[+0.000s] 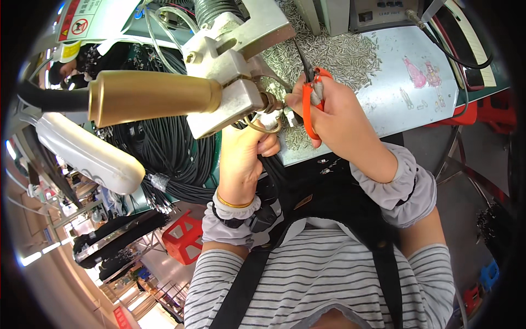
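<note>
While the right hand (pixel 338 112) grips orange-handled pliers (pixel 307 114), the left hand (pixel 241 156) curls its fingers; pinching what, I can't tell.

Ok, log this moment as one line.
Right hand: holding orange-handled pliers | Left hand: curled beside metal fixture, grip partly hidden | Small metal pieces: spread over silvery tray

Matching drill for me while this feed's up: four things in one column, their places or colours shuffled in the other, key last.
1. Orange-handled tool
2. Small metal pieces
3. Cable bundle
4. Stool at lower left

A. Black, looped left of the hands
B. Red
C. In the right hand
D. Strewn over the metal sheet

Pairs: 1-C, 2-D, 3-A, 4-B
</note>
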Motion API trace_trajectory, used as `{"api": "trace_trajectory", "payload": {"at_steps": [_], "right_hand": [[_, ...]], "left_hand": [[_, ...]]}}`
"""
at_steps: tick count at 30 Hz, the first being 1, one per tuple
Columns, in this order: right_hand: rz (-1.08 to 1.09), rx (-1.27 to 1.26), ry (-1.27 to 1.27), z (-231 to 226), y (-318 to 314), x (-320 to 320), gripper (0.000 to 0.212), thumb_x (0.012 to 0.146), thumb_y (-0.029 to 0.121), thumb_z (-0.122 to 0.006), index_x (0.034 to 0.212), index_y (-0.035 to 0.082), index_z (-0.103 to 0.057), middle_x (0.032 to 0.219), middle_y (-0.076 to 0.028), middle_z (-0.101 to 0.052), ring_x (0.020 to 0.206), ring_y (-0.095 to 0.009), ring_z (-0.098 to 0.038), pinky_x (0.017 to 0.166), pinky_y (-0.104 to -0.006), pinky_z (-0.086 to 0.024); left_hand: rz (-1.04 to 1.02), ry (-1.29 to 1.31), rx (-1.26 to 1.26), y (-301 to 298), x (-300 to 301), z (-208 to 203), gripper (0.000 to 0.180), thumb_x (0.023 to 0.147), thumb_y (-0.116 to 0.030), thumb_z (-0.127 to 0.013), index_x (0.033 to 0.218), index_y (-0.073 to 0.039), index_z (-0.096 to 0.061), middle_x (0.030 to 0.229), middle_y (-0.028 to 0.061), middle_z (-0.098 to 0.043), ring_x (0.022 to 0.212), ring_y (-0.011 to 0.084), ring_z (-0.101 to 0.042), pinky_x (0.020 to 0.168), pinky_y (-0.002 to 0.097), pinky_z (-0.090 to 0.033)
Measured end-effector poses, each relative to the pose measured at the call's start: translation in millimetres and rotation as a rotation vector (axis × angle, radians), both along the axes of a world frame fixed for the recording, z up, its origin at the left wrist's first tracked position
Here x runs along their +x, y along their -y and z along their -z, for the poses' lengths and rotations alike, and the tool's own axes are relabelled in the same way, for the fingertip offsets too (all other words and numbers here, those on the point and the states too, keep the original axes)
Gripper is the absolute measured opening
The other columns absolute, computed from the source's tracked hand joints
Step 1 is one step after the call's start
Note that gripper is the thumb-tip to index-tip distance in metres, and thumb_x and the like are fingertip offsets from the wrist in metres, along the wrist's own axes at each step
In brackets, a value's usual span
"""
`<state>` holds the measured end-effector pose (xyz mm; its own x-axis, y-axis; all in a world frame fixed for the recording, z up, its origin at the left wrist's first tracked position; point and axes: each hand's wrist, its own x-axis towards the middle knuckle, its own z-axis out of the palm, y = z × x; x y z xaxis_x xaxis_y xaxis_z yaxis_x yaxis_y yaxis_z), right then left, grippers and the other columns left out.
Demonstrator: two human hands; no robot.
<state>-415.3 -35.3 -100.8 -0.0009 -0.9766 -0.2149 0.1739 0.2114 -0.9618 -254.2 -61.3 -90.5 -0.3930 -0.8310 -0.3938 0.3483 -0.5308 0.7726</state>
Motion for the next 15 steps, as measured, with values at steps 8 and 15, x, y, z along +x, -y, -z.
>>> {"api": "trace_trajectory", "payload": {"at_steps": [8,15], "right_hand": [[0.043,-0.032,-0.017,0.8,-2.5,3.4,0.015,0.083,0.014,-0.056,0.085,0.002,-0.048,0.053,0.002,-0.042,0.038,-0.005,-0.038,0.035,-0.0204,-0.032],[-0.021,-0.027,0.089,-10.1,-17.9,-2.7,0.013,0.083,0.012,-0.056,0.083,0.002,-0.048,0.055,0.001,-0.043,0.04,-0.005,-0.037,0.037,-0.0208,-0.032]], "left_hand": [[0.019,0.095,-0.008,1.6,-5.3,-7.3,0.011,0.08,-0.002,-0.053,0.09,-0.001,-0.049,0.058,0.0003,-0.041,0.039,0.0043,-0.026,0.037,0.0209,-0.02],[0.007,-0.036,0.079,-17.4,0.4,-12.9,0.015,0.08,-0.005,-0.054,0.094,0.001,-0.052,0.061,0.0024,-0.048,0.048,0.0099,-0.042,0.042,0.0234,-0.035]]}}
